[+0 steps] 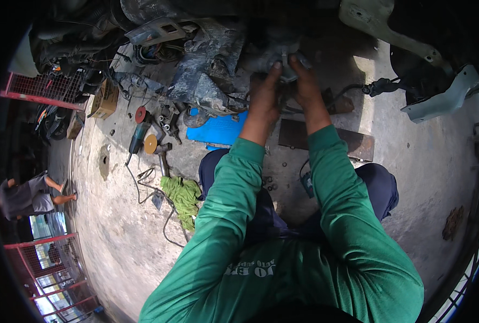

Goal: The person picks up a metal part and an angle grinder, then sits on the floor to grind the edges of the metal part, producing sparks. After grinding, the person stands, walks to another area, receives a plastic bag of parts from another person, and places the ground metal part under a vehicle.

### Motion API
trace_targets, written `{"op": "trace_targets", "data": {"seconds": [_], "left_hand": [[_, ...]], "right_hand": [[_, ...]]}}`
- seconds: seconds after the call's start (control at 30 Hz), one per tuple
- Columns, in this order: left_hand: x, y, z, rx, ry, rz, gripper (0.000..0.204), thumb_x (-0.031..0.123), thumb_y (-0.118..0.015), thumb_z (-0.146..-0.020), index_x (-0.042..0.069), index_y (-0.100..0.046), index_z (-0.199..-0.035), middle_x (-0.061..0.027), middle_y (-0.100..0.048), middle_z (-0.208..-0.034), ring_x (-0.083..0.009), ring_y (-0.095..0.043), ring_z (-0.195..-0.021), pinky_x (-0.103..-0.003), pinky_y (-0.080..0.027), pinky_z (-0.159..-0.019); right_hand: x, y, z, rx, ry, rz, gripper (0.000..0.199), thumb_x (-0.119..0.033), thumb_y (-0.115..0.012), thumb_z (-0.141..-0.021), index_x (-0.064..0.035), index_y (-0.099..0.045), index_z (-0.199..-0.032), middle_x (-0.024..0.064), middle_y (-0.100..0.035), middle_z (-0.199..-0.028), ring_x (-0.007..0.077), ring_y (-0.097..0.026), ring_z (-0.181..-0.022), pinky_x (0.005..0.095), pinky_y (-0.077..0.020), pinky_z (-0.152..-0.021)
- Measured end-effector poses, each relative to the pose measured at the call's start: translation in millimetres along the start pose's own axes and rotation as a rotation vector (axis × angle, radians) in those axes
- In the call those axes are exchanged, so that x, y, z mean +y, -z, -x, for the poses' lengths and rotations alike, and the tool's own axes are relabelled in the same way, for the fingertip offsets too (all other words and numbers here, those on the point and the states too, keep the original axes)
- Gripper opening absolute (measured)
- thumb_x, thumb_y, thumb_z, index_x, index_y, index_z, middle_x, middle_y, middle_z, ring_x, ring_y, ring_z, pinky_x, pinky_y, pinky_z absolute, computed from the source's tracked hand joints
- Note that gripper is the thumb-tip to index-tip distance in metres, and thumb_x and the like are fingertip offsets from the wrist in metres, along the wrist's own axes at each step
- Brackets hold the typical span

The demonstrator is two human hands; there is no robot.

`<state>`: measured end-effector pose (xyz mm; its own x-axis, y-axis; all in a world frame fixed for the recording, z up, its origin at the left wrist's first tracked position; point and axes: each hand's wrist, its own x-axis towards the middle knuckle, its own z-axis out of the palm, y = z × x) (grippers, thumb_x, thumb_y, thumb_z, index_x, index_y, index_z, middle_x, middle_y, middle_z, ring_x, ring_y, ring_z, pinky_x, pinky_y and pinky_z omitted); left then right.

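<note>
Both of my arms reach forward, and my hands meet at a grey rounded metal part (pixel 286 70) beneath the vehicle. My left hand (pixel 265 92) grips its left side with the thumb on top. On the other side my right hand (pixel 305 85) closes round it, thumb also on top. The remaining fingers of both hands are mostly hidden underneath. Shadow makes the part's exact kind hard to tell. A dirty grey metal piece (pixel 199 81) lies left of my hands, above a flat blue case (pixel 216 129). Near my right forearm rests a dark rusty metal bar (pixel 352 144).
An angle grinder (pixel 137 138) with a red disc lies on the concrete, its cord trailing. Nearby are a hammer (pixel 164 160), a tan disc (pixel 150 144) and a green cloth (pixel 183 200). A bent metal bracket (pixel 444 99) juts in at right. Another person (pixel 32 196) is at far left.
</note>
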<state>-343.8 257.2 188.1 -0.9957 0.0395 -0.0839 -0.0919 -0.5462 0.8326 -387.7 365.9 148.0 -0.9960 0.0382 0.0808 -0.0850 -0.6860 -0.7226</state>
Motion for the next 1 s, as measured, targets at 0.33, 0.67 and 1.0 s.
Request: {"op": "trace_targets", "data": {"seconds": [0.33,0.67,1.0], "left_hand": [[-5.8,11.8,-8.5,0.079,-0.014,-0.002,0.052,0.026,-0.076,-0.095,-0.005,-0.054,-0.13,-0.0152,-0.062,-0.123,-0.0236,-0.062,-0.111,-0.039,-0.055,-0.087],[-6.6,26.1,67.3,-0.082,0.129,-0.603,0.068,0.03,-0.079,-0.092,-0.005,-0.047,-0.14,-0.0176,-0.064,-0.128,-0.0291,-0.065,-0.113,-0.042,-0.056,-0.087],[90.4,142.4,25.4,-0.68,0.815,-1.776,0.034,0.034,-0.076,-0.088,0.003,-0.074,-0.101,-0.0081,-0.073,-0.085,-0.0177,-0.068,-0.07,-0.033,-0.053,-0.061]], "right_hand": [[-2.5,-5.5,3.3,-0.032,-0.01,-0.03,0.053,-0.021,-0.08,-0.089,0.001,-0.06,-0.133,0.0103,-0.066,-0.125,0.0215,-0.063,-0.115,0.0345,-0.0492,-0.098],[-3.6,-8.8,3.0,0.071,-0.043,-0.104,0.066,-0.016,-0.083,-0.083,0.0006,-0.053,-0.139,0.0134,-0.064,-0.128,0.0256,-0.062,-0.118,0.0399,-0.0524,-0.098],[-7.0,-21.6,-1.0,0.009,-0.072,-0.239,0.064,-0.011,-0.08,-0.084,-0.0022,-0.051,-0.141,0.0141,-0.062,-0.131,0.0265,-0.063,-0.118,0.0411,-0.0534,-0.096]]}}
